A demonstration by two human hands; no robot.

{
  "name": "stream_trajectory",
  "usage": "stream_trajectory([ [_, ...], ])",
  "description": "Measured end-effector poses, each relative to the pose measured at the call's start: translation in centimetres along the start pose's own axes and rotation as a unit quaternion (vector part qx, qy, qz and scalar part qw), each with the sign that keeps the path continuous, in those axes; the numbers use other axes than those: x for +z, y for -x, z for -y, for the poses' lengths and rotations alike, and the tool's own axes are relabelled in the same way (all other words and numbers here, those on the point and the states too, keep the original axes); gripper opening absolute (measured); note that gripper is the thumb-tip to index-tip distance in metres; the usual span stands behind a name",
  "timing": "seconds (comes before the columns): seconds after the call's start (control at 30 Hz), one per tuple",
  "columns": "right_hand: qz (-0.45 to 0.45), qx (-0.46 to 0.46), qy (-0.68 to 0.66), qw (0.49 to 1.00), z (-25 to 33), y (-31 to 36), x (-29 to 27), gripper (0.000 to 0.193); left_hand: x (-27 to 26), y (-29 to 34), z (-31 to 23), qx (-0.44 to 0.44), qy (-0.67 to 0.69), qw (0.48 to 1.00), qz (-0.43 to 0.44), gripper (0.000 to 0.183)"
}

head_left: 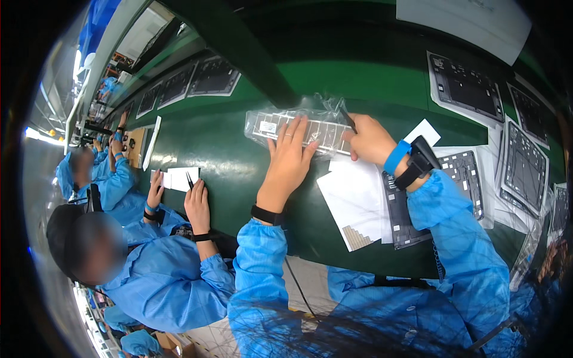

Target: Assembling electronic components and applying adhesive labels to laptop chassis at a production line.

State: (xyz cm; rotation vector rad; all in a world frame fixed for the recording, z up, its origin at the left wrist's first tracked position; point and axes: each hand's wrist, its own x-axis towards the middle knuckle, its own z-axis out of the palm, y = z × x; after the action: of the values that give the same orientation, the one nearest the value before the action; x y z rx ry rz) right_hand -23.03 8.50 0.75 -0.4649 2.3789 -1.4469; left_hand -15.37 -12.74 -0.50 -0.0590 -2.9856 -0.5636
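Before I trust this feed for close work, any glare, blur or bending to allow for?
Head view: small glints on the clear plastic bag; pale sheen on the green table left of it; fisheye curving of straight edges near the black rim; the co-worker's head blurred, while left hand and right hand look fairly clear.

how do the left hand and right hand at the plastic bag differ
The left hand lies palm down, fingers spread, on the plastic bag; the right hand is curled around a thin dark tool. The left hand wears one black wristband; the right hand wears a blue band plus a bulkier black one. Both come out of blue sleeves.
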Motion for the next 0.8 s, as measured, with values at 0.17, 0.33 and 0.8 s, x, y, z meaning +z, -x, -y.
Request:
stream_trajectory([
  [0.17, -0.058, -0.102, 0.154, 0.981, 0.5, 1.0, -1.9, 0.024, 0.3, 0.2, 1.6, -0.003, 0.055, 0.998, 0.002, 0.063],
  [0.33, -0.040, -0.008, 0.155, 0.987, 0.3, -0.4, -1.0, 0.037, 0.0, -0.5, 0.8, -0.007, 0.055, 0.998, 0.003, 0.064],
  [0.8, -0.022, 0.066, 0.039, 0.997, -1.1, 8.8, -5.4, 0.038, -0.2, 0.8, 5.7, 0.027, -0.023, 0.994, -0.099, 0.059],
])
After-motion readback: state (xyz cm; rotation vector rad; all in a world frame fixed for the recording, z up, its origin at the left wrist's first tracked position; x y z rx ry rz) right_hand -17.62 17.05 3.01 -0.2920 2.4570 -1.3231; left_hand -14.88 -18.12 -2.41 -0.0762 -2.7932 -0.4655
